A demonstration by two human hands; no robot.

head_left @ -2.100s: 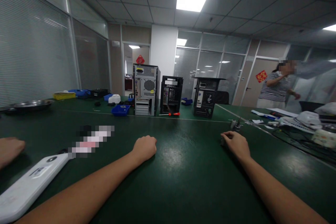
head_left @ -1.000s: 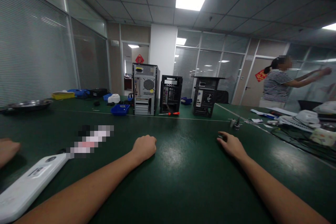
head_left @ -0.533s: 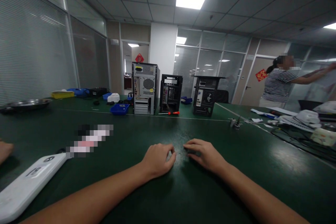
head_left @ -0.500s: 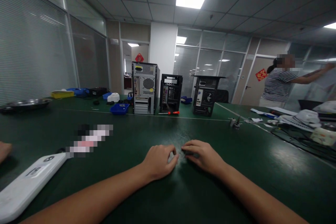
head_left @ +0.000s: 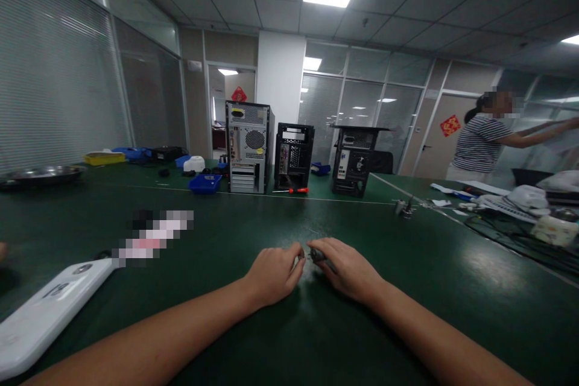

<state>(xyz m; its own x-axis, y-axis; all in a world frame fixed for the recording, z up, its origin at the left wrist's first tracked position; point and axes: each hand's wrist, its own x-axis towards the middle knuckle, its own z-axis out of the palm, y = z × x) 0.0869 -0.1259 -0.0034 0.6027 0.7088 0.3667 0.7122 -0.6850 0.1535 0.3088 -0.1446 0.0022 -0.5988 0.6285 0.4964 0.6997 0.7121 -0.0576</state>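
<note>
Both my hands rest close together on the dark green table [head_left: 316, 325]. My right hand [head_left: 350, 268] pinches a small dark metal part [head_left: 315, 253] between thumb and fingers. My left hand [head_left: 274, 272] is curled beside it, its fingertips touching or almost touching that part; what the left fingers hold is too small to tell. A white flat device [head_left: 45, 310] lies on the table to my left.
Three open computer cases [head_left: 248, 148] [head_left: 294, 157] [head_left: 357, 160] stand across the table with a red-handled screwdriver [head_left: 294, 190] and a blue bin [head_left: 204, 183]. A person in a striped shirt [head_left: 482, 142] stands at right. Papers and cables [head_left: 511, 205] lie at right; a metal tray [head_left: 38, 175] sits at left.
My right hand slid in from the right to meet my left at the table's middle, carrying the small part. The other hand at far left has nearly left view. The person at right reached outward.
</note>
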